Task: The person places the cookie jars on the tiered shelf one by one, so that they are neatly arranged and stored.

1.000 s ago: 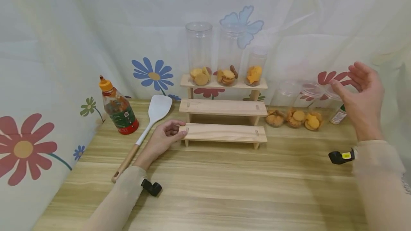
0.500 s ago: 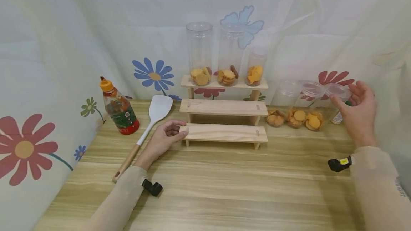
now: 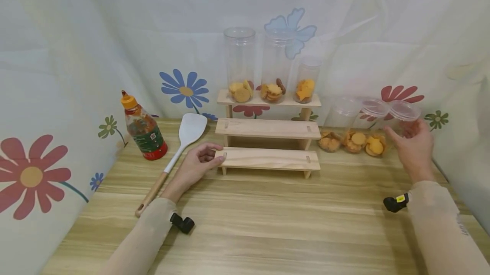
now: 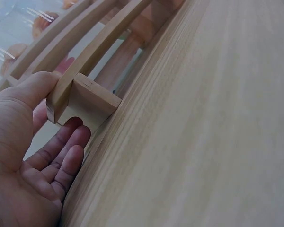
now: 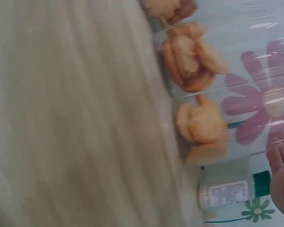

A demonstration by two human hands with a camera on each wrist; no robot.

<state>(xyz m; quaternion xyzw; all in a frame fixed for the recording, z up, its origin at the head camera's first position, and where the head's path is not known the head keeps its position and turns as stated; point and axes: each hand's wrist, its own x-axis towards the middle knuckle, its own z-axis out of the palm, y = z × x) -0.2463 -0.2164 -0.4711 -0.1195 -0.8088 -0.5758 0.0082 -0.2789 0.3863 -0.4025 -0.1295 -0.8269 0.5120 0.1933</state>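
Note:
At the left end of a three-step wooden rack point(image 3: 268, 158), my left hand point(image 3: 197, 162) holds the lowest shelf, thumb on its edge. In the left wrist view, the other fingers of the left hand point(image 4: 35, 137) are loosely bent below the board end. My right hand point(image 3: 415, 147) is around the upper part of the rightmost clear jar point(image 3: 376, 144), thumb on one side and fingers on the other. That jar stands on the table with orange biscuits at its bottom. Two similar jars, a middle jar point(image 3: 355, 139) and a left jar point(image 3: 330, 139), stand beside it.
Three biscuit jars, among them a tall jar point(image 3: 240, 66), stand on the rack's top shelf. A white spatula point(image 3: 192, 128) and a red sauce bottle point(image 3: 145, 134) are at left. A small green-capped bottle point(image 5: 227, 191) stands beside the right jar. A flowered curtain hangs behind.
My right hand has come down and left from the air to the rightmost jar, and its fingers have closed around it. The left hand has stayed at the rack.

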